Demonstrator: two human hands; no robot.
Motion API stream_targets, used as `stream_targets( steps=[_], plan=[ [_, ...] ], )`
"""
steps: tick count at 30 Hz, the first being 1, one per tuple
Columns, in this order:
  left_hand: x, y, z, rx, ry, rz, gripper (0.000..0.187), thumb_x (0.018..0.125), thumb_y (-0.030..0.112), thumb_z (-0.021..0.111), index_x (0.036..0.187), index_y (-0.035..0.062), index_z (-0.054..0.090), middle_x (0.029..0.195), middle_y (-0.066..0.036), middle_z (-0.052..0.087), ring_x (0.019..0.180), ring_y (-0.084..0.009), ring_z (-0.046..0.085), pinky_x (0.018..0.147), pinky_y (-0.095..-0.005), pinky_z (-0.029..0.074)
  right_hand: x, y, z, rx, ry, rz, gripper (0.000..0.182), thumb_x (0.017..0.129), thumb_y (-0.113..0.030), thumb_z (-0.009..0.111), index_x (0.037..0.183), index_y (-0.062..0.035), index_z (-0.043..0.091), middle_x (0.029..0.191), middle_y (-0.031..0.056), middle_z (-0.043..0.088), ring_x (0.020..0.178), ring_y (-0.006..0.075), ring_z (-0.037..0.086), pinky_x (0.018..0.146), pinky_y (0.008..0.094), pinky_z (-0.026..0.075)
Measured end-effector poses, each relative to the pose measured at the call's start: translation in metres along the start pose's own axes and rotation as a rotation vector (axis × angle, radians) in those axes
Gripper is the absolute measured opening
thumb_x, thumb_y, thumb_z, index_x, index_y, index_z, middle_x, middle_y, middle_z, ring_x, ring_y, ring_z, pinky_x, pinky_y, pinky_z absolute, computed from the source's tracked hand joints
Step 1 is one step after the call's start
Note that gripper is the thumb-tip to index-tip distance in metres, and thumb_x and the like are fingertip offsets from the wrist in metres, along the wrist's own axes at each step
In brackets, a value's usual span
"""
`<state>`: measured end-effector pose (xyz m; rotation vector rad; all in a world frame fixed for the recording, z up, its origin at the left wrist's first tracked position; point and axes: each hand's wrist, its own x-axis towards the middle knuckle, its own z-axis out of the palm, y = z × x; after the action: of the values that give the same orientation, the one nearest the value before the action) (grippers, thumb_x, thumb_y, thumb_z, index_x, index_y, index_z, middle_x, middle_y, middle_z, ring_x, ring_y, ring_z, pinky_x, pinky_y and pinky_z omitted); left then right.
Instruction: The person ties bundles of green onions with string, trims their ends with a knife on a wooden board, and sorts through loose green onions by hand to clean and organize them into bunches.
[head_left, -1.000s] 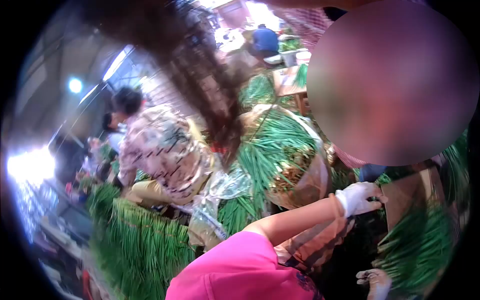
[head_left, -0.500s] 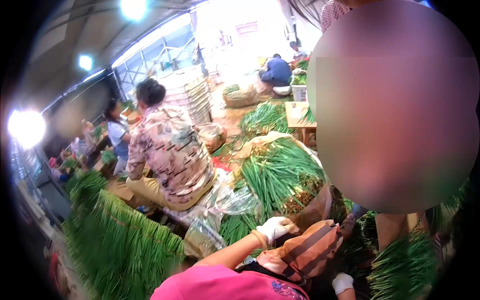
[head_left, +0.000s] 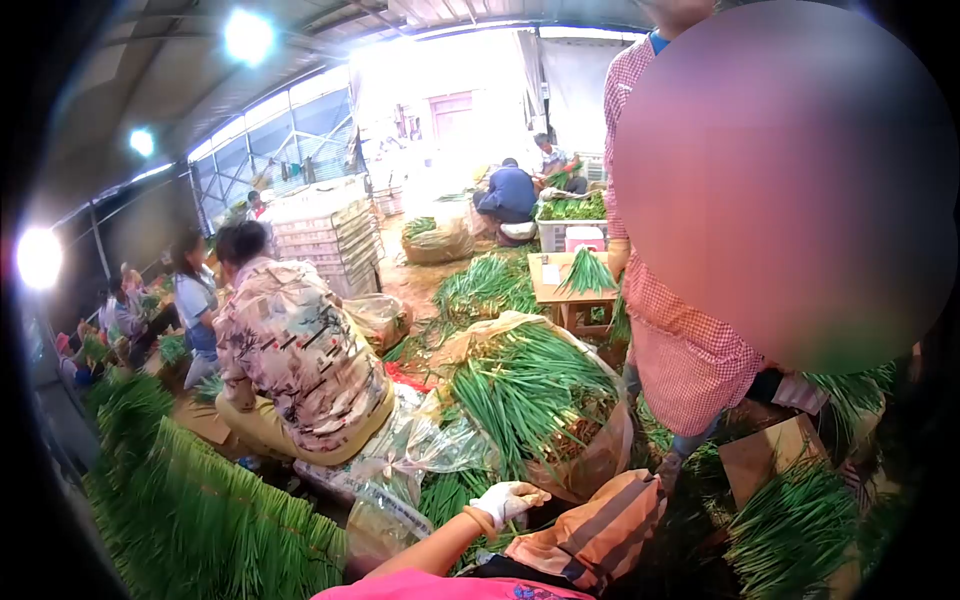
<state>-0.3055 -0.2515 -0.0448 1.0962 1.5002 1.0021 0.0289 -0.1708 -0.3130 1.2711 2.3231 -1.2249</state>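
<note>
A white glove covers my left hand [head_left: 508, 503], with the fingertips showing bare and curled together over the front of a large plastic-lined sack [head_left: 590, 455]. Whether something small is between those fingers cannot be made out. Long green stalks with pale root ends, a heap of green onions [head_left: 530, 390], fill the sack. Just right of the hand lies an orange and brown striped cloth [head_left: 590, 530] over my lap. Clear plastic sheeting [head_left: 420, 440] is left of the hand. My right hand is out of the frame.
A person in a patterned shirt [head_left: 305, 350] sits at the left. Bundled green onions [head_left: 220, 510] line the lower left. At the right stands a person in a checkered garment [head_left: 690, 370], beside a small wooden table [head_left: 550, 290]. More onions [head_left: 795, 530] lie lower right.
The view has tilted up and turned right, so the scene sits lower and further left. My right hand has left the frame. The standing person's checkered garment shows more.
</note>
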Motion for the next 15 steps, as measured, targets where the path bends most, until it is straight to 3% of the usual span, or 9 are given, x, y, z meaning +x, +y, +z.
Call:
stream_targets(
  steps=[3, 5, 7, 12, 13, 14, 15],
  plan=[
    [0.003, -0.021, -0.006, -0.074, -0.028, 0.055, 0.031, 0.093, 0.018, 0.054, 0.116, -0.0024, 0.061, 0.111, -0.009, 0.066, 0.097, -0.0154, 0.062, 0.088, -0.0263, 0.047, 0.000, -0.003, -0.003, 0.056, -0.010, 0.016, 0.030, 0.087, -0.024, 0.056, 0.112, -0.0070, 0.060, 0.106, 0.0140, 0.064, 0.091, 0.0255, 0.062, 0.084, 0.0376, 0.048],
    [0.005, -0.028, -0.011, 0.016, -0.026, -0.003, 0.030, 0.093, 0.011, 0.055, 0.115, -0.0084, 0.057, 0.117, -0.014, 0.062, 0.108, -0.0190, 0.059, 0.093, -0.0259, 0.046, -0.005, 0.002, -0.002, 0.081, -0.029, 0.035, 0.030, 0.086, -0.025, 0.058, 0.110, -0.0067, 0.061, 0.105, 0.0144, 0.064, 0.091, 0.0261, 0.062, 0.084, 0.0374, 0.048],
    [-0.002, -0.013, -0.009, 0.014, -0.005, -0.062, 0.028, 0.093, 0.008, 0.054, 0.114, -0.0097, 0.057, 0.117, -0.015, 0.062, 0.108, -0.0192, 0.059, 0.094, -0.0260, 0.046, -0.009, 0.012, 0.001, 0.111, -0.052, 0.059, 0.030, 0.085, -0.026, 0.059, 0.108, -0.0064, 0.063, 0.105, 0.0148, 0.065, 0.092, 0.0267, 0.062, 0.084, 0.0373, 0.048],
    [0.013, -0.037, -0.010, -0.332, 0.026, -0.012, 0.028, 0.094, 0.008, 0.053, 0.116, -0.0086, 0.057, 0.117, -0.014, 0.062, 0.109, -0.0181, 0.059, 0.094, -0.0265, 0.046, -0.021, 0.048, 0.007, 0.157, -0.143, 0.084, 0.030, 0.083, -0.028, 0.062, 0.103, -0.0057, 0.068, 0.103, 0.0159, 0.067, 0.094, 0.0282, 0.063, 0.084, 0.0369, 0.048],
    [-0.002, -0.002, -0.001, -0.187, 0.068, 0.025, 0.030, 0.093, 0.011, 0.054, 0.117, -0.0078, 0.057, 0.118, -0.014, 0.062, 0.107, -0.0184, 0.059, 0.094, -0.0275, 0.046, -0.012, 0.054, -0.013, -0.200, 0.026, -0.065, 0.034, 0.086, -0.035, 0.058, 0.106, -0.0102, 0.069, 0.106, 0.0165, 0.067, 0.099, 0.0288, 0.061, 0.086, 0.0374, 0.047],
    [0.007, -0.013, 0.001, -0.126, 0.055, 0.107, 0.033, 0.092, 0.016, 0.056, 0.119, -0.0025, 0.059, 0.116, -0.012, 0.063, 0.108, -0.0171, 0.059, 0.094, -0.0271, 0.046, 0.016, 0.087, -0.018, -0.454, 0.299, -0.279, 0.029, 0.087, -0.029, 0.053, 0.102, -0.0098, 0.068, 0.105, 0.0156, 0.066, 0.097, 0.0275, 0.062, 0.082, 0.0374, 0.049],
    [0.000, 0.012, 0.008, 0.298, 0.109, 0.307, 0.033, 0.091, 0.020, 0.056, 0.119, 0.0039, 0.060, 0.117, -0.011, 0.063, 0.110, -0.0190, 0.059, 0.095, -0.0279, 0.045, 0.045, 0.122, -0.021, -0.729, 0.644, -0.408, 0.027, 0.089, -0.023, 0.047, 0.098, -0.0094, 0.068, 0.104, 0.0147, 0.066, 0.094, 0.0263, 0.063, 0.077, 0.0375, 0.052]
  ],
)
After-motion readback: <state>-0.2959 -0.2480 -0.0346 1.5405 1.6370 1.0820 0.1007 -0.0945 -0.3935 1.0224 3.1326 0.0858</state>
